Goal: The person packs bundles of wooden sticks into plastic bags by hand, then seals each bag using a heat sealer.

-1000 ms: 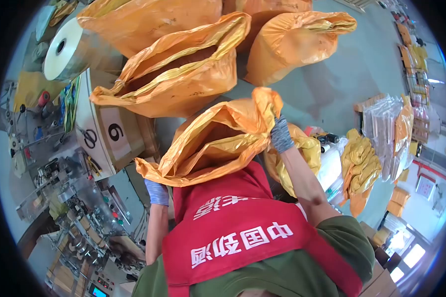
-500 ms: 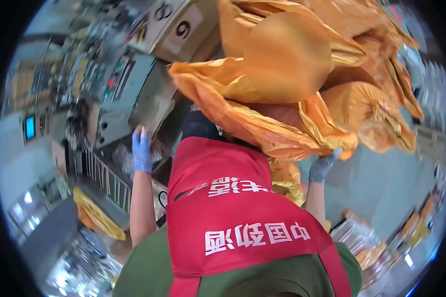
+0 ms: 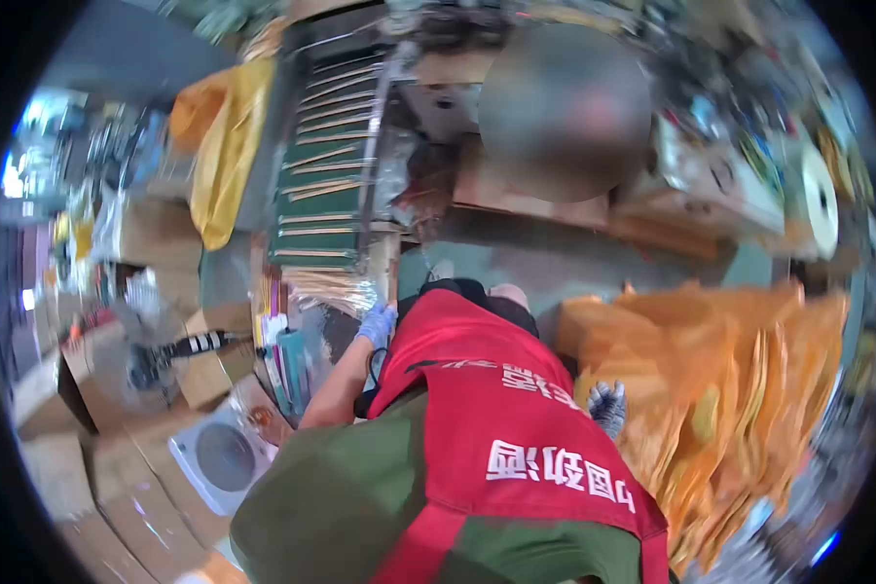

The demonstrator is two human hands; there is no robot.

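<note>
Fingers of right hand (image 3: 607, 407) at the orange bags (image 3: 740, 389); grip unclear through blur.
Left hand (image 3: 376, 323), blue glove, loosely curled by clear-wrapped stick bundle (image 3: 326, 289); conveyor rack (image 3: 326, 165) just behind it.

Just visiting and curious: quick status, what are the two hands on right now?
Left hand, blue glove, at the clear-wrapped bundle; grip unclear. Right hand, grey glove, against the orange bags, fingers spread. Red apron hides part of both arms.
</note>
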